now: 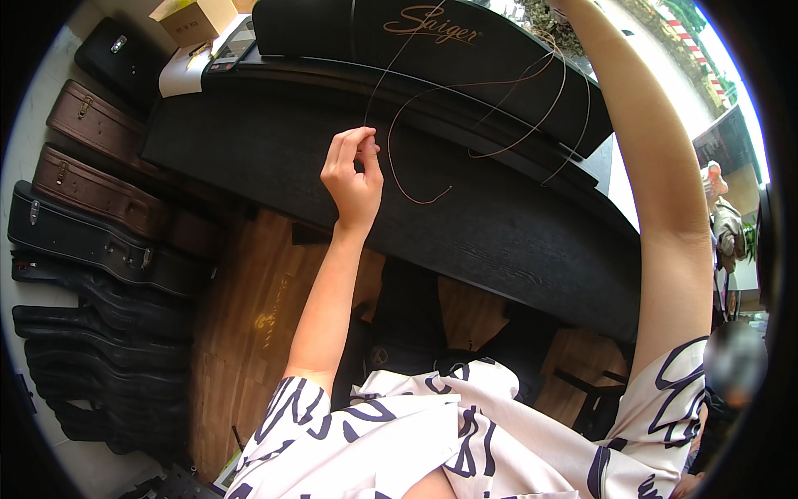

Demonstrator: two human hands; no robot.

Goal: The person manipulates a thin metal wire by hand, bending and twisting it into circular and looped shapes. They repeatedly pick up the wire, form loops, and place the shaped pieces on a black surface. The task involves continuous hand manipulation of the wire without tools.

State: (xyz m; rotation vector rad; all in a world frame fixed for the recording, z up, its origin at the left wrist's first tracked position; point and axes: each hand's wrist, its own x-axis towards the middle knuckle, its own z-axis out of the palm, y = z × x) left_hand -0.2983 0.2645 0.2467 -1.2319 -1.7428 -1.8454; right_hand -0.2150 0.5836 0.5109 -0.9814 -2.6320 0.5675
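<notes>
Thumb and fingertips pinched together, my left hand (353,176) is raised over the black wooden surface and grips a thin string (378,81). From the pinch this string runs up past the top edge of the view. My right arm (652,141) reaches far up and to the right. Only a sliver of my right hand (565,4) shows at the top edge, so its fingers and anything in them are hidden. Between the hands, a copper-coloured string (390,141) hangs in wide loops, its loose end to the right of my left hand.
A black piano-like cabinet (499,241) with a gold-lettered upright panel (316,29) spans the front. Instrument cases (100,191) are stacked at the left. A cardboard box (195,23) stands at the back left. At the far right is another person (736,366).
</notes>
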